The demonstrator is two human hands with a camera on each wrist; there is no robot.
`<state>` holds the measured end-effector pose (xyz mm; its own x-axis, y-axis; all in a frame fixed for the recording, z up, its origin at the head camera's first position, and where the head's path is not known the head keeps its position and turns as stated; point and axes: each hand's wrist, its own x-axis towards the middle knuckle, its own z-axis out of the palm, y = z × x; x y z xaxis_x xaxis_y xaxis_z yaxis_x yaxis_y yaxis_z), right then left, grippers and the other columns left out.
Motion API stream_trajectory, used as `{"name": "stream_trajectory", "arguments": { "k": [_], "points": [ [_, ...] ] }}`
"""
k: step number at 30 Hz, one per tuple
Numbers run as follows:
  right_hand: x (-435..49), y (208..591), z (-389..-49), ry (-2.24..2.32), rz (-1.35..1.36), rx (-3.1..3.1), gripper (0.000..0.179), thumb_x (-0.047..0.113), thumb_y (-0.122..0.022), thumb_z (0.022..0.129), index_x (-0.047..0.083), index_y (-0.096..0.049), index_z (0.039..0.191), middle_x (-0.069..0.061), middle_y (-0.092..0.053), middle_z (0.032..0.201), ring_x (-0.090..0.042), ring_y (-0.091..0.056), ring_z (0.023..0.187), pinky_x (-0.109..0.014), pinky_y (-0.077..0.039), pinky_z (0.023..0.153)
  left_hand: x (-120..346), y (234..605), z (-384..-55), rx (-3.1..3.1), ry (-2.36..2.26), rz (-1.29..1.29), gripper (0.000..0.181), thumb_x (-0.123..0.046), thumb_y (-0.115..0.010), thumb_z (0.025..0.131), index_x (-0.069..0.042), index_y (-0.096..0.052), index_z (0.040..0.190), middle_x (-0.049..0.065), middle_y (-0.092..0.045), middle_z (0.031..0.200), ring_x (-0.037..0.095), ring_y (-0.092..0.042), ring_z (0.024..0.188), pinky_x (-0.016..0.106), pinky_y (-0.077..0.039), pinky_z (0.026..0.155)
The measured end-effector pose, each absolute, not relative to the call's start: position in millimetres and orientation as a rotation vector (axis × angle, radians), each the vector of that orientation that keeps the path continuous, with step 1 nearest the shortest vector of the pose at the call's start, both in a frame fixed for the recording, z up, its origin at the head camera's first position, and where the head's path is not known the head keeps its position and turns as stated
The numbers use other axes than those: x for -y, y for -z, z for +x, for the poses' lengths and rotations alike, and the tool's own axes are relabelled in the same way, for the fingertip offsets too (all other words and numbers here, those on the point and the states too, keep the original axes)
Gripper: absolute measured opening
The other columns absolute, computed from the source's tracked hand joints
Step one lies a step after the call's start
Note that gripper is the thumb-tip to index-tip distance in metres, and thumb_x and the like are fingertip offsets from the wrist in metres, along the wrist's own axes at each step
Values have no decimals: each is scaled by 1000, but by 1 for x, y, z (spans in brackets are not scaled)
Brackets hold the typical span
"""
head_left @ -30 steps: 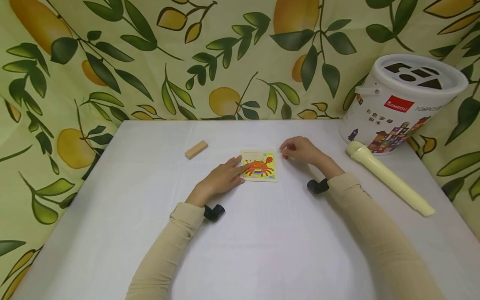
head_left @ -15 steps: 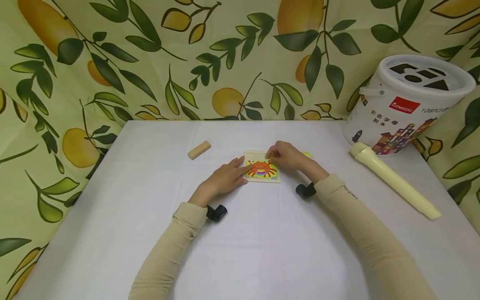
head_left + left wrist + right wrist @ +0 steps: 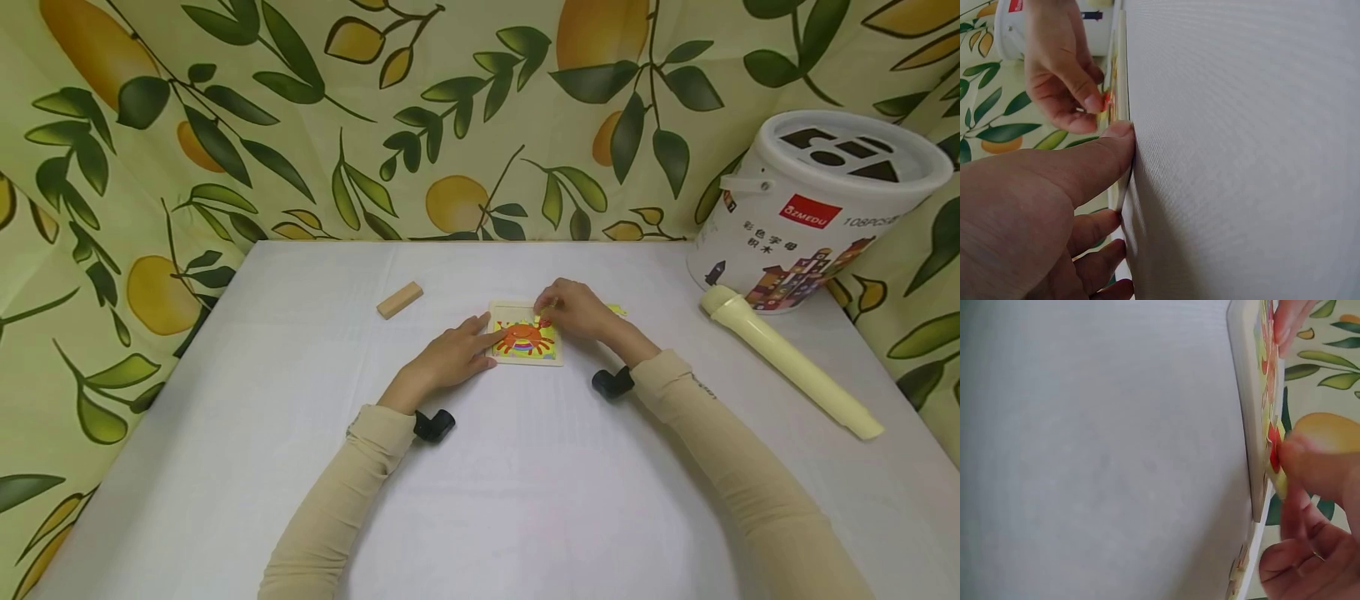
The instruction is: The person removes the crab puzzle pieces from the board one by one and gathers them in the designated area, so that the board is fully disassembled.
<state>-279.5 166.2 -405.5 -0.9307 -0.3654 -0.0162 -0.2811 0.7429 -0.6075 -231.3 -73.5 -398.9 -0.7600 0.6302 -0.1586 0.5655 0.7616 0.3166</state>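
Note:
A small square wooden jigsaw puzzle (image 3: 525,348) with an orange crab on yellow lies in its pale frame at the middle of the table. Along its far side a strip of bare wood shows. My left hand (image 3: 452,350) rests at its left side, index finger out over the crab and thumb at the frame's edge. At the upper right corner, my right hand (image 3: 577,312) pinches a red and yellow puzzle piece (image 3: 1276,450) between thumb and fingertips. In the right wrist view that piece is tilted against the puzzle's face. Another yellow-green piece (image 3: 617,309) lies partly hidden behind the right hand.
A plain wooden block (image 3: 400,300) lies to the left, beyond the left hand. At the back right stands a white lidded bucket (image 3: 810,212) with shaped holes on top. In front of it lies a cream-coloured stick (image 3: 791,362). Leaf-patterned cloth (image 3: 457,108) hangs behind the table.
My right hand has come left from beside the puzzle to its upper right corner with the piece, uncovering the yellow-green piece behind it. The left hand stays on the puzzle.

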Motion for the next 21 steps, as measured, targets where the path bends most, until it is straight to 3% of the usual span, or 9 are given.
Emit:
{"name": "stream_trajectory", "arguments": {
  "k": [3, 10, 16, 21],
  "points": [
    [-168, 405, -281, 1018, -422, -2815, 18, 6, -58, 88, 6, -66, 104, -12, -62, 98, -24, -50, 87, -34, -43, 78, 73, 399, -231, -2707, -358, 930, 52, -32, -53, 93, -21, -38, 141, 12, -23, 152, 28, -25, 139, 47, -30, 108],
    [-174, 403, -286, 1118, -286, -2754, 17, 7, -58, 89, 3, -69, 101, -13, -66, 100, -21, -49, 86, -27, -40, 73, 72, 399, -231, -2707, -365, 908, 52, -33, -53, 93, -22, -38, 141, 11, -23, 152, 28, -23, 140, 47, -28, 109],
    [-183, 398, -290, 1208, -197, -2687, 18, 11, -59, 90, 3, -68, 103, -14, -63, 100, -19, -48, 73, -23, -41, 56, 71, 400, -231, -2705, -363, 919, 52, -32, -53, 93, -22, -38, 141, 11, -22, 152, 27, -23, 140, 47, -28, 109],
    [-206, 391, -291, 1186, -156, -2712, 20, 15, -59, 90, 3, -68, 104, -15, -64, 106, -21, -52, 86, -24, -45, 69, 72, 398, -230, -2700, -368, 901, 52, -31, -52, 93, -21, -37, 141, 11, -22, 153, 28, -22, 140, 47, -27, 109]
  ]
}}
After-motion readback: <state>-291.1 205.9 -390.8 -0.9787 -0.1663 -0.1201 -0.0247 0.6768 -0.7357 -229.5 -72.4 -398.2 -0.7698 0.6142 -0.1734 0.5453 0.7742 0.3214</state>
